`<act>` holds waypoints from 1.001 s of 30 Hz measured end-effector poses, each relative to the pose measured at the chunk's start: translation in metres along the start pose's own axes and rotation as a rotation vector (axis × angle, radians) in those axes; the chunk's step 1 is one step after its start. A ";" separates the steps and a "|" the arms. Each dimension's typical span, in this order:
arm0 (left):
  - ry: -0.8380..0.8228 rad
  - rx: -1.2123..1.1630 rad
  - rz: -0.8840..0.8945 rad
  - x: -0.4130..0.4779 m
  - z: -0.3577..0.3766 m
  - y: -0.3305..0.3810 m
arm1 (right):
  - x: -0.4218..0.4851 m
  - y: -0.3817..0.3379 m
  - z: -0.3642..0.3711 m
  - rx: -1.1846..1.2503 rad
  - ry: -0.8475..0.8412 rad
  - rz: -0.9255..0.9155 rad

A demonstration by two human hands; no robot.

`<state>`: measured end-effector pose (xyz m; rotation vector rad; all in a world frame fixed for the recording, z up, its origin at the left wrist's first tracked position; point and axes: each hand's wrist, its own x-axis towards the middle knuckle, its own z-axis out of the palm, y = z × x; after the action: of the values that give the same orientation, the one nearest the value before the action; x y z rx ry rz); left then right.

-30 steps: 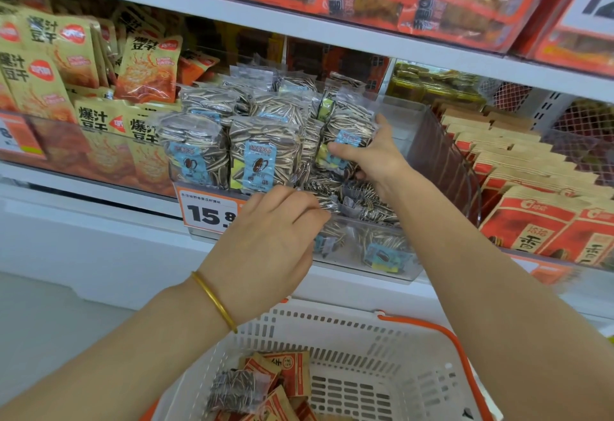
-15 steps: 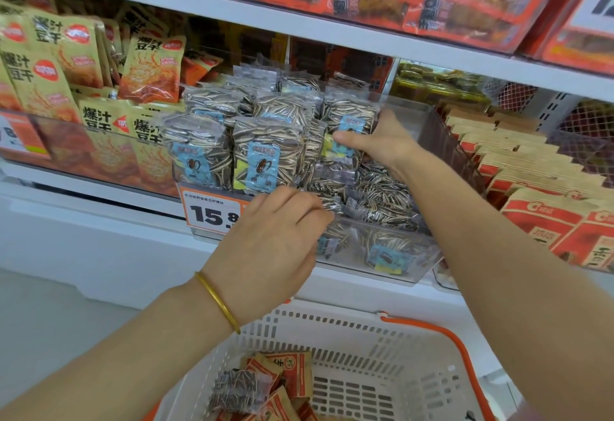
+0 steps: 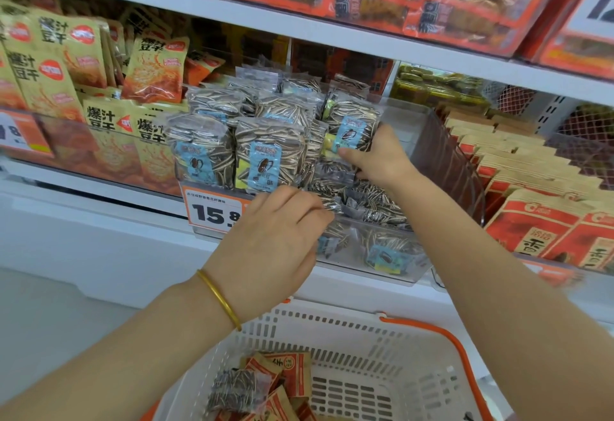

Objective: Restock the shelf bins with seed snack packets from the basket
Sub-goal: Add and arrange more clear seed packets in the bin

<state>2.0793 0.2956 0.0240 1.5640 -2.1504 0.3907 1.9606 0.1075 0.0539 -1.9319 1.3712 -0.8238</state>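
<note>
A clear shelf bin (image 3: 417,254) holds clear packets of striped sunflower seeds with blue labels. Several stand upright in rows at its left (image 3: 269,155); others lie flat in a loose pile at its right (image 3: 372,201). My right hand (image 3: 378,155) grips an upright seed packet (image 3: 352,131) at the right end of the rows, thumb on its front. My left hand (image 3: 275,241) reaches over the bin's front wall with curled fingers on a flat seed packet (image 3: 332,208). Below stands a white basket (image 3: 375,344) with one seed packet (image 3: 236,390) and red-brown packets (image 3: 292,374) inside.
Yellow tofu snack packets (image 3: 43,65) fill the bin to the left, and red-and-tan seed packets (image 3: 538,221) the bin to the right. An orange price tag (image 3: 212,211) hangs on the bin front. The shelf above (image 3: 365,42) carries red packaged snacks. The basket has an orange handle (image 3: 442,331).
My right hand has lifted its packet from the pile and stood it upright against the rows, moving up and back. My left hand has stayed at the bin's front edge.
</note>
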 end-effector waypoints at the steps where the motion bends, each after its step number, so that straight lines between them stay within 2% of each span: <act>1: -0.001 0.000 0.000 0.000 0.000 0.000 | -0.002 -0.001 -0.001 0.008 0.011 -0.012; 5: -0.005 -0.004 0.002 0.001 -0.002 0.001 | -0.012 -0.006 -0.010 0.086 0.084 -0.052; 7: -0.012 -0.001 0.002 0.000 -0.002 0.001 | -0.015 -0.006 -0.014 0.118 0.041 -0.054; 10: -0.019 0.003 -0.001 0.000 -0.002 0.000 | -0.019 -0.003 -0.006 0.034 -0.033 -0.058; 17: -0.019 -0.001 -0.006 0.001 -0.001 0.001 | -0.019 -0.004 -0.001 -0.200 -0.004 -0.103; 27: -0.044 -0.020 -0.015 -0.001 -0.003 0.002 | -0.027 -0.005 -0.008 -0.187 -0.018 -0.026; 30: -0.019 -0.016 0.002 -0.001 -0.012 0.005 | -0.044 -0.012 -0.018 -0.186 0.024 -0.021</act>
<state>2.0771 0.3038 0.0334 1.5629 -2.1642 0.3594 1.9421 0.1506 0.0685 -2.0861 1.4898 -0.7547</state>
